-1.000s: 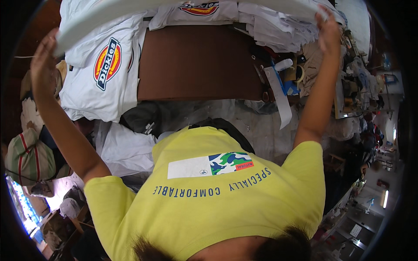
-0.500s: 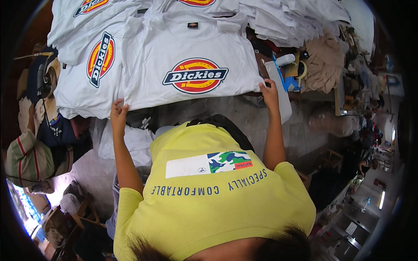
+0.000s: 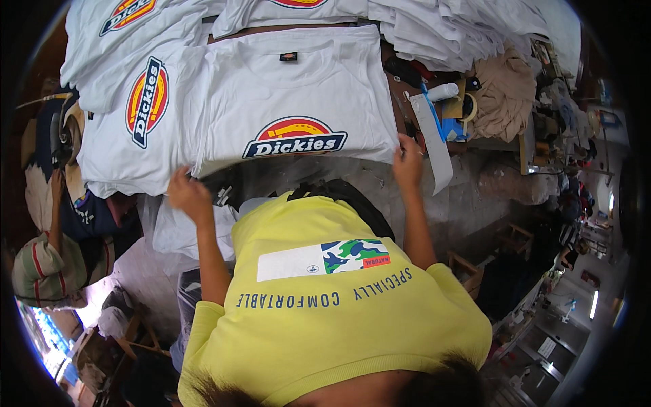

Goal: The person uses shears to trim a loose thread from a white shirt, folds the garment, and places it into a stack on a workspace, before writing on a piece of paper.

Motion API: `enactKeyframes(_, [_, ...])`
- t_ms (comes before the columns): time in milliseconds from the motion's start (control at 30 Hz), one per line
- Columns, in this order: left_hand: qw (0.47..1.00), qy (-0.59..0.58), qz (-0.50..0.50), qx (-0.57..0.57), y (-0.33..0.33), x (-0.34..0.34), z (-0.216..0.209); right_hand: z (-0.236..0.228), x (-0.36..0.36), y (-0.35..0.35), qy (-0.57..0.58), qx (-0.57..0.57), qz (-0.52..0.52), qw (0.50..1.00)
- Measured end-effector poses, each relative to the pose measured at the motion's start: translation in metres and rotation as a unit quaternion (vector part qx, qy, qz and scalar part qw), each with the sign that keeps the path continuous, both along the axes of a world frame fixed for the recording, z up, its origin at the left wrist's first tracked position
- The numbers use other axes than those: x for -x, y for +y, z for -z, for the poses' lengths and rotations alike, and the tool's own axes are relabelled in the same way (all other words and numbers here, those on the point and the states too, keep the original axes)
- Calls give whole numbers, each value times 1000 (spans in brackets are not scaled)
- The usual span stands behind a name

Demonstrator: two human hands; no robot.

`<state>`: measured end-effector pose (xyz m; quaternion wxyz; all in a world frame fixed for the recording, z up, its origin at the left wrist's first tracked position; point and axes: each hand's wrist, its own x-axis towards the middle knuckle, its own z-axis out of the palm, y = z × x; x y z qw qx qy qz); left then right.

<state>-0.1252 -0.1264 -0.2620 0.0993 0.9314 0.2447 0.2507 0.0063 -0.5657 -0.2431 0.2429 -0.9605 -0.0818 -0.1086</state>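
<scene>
A white T-shirt [image 3: 234, 91] with a red, yellow and navy printed emblem lies spread in front of me, its neck label facing up at the far side. The near edge droops over the table's front, and the lower part of the emblem is out of sight. My right hand [image 3: 408, 161] has its fingers closed on the near right corner. By the near left corner is my left hand [image 3: 191, 197], smeared by motion; whether its fingers grip the cloth is unclear. Another white T-shirt [image 3: 108, 146], its emblem turned sideways, lies directly to the left.
More white shirts [image 3: 468, 30] are heaped at the far right. Beside them are a beige cloth pile [image 3: 505, 95], a tape roll [image 3: 468, 108] and a white strip [image 3: 432, 146] hanging over the edge. At the left, another person's arm [image 3: 57, 203] reaches toward dark cloth.
The T-shirt has slid toward me, and its near edge has dropped over the table's front. My left hand has moved slightly nearer; my right hand has come nearer and a little left.
</scene>
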Motion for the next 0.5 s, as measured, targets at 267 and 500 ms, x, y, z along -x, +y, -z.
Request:
enactKeyframes(267, [958,84,273,-23,-55,-140,31,50,-90,128,-54,162,-214,962])
enactKeyframes(500, [966,55,249,-45,14,-231,34,62,-198,131,-60,166,-147,973])
